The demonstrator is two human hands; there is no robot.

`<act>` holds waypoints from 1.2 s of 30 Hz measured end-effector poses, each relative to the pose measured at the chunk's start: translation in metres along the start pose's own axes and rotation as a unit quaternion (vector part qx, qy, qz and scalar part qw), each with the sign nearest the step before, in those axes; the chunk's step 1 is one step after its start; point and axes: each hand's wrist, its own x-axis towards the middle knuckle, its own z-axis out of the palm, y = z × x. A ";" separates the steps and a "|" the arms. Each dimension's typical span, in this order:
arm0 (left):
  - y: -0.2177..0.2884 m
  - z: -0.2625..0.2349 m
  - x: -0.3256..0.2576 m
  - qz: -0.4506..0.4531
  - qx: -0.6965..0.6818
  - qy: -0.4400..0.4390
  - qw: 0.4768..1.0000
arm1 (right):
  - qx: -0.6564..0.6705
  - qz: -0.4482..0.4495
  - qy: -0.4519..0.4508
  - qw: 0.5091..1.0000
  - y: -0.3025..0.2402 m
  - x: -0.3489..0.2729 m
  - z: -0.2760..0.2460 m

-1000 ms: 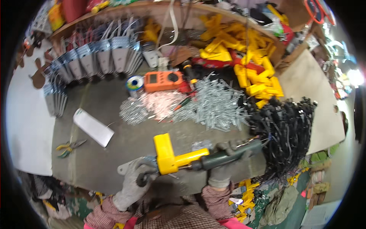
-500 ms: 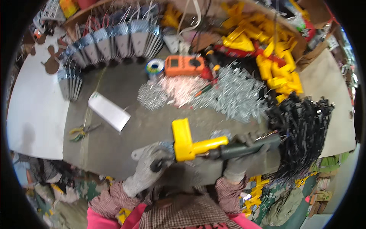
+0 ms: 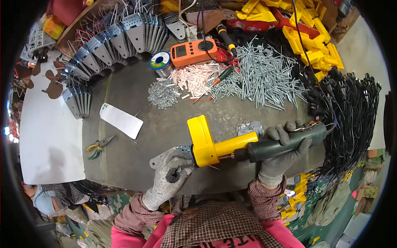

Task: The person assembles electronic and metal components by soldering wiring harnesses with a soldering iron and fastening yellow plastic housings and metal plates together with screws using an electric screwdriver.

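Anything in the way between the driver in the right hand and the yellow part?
Nothing visible: the bit runs straight from the driver to the yellow part. Its tip is out of sight.

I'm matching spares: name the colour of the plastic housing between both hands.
Yellow; the plastic housing shows best in the head view.

Left fingers point(image 3: 178, 156) hold a yellow piece point(image 3: 202, 138) (metal plate point(image 3: 156, 161) beside it); right fingers point(image 3: 283, 134) grip a dark driver point(image 3: 286, 147).

Orange multimeter point(image 3: 192, 53), wire spool point(image 3: 165, 70) (just beside it); pliers point(image 3: 98, 147), white strip point(image 3: 121, 120)
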 end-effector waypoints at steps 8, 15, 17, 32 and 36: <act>0.003 0.003 0.005 0.006 -0.025 0.011 1.000 | -0.014 0.018 -0.050 0.998 0.003 0.002 -0.007; 0.001 -0.001 0.002 -0.021 -0.035 0.000 0.999 | -0.039 0.010 -0.013 0.999 0.002 0.000 0.000; 0.002 -0.001 0.004 -0.007 -0.010 -0.006 1.000 | -0.029 0.017 -0.021 0.999 0.001 -0.001 -0.004; -0.003 0.006 -0.011 0.063 0.031 0.044 0.997 | -0.034 0.044 -0.052 0.997 0.001 0.001 -0.006; -0.008 0.007 -0.015 0.056 0.026 0.033 0.998 | -0.079 0.030 -0.045 0.995 -0.002 0.000 -0.006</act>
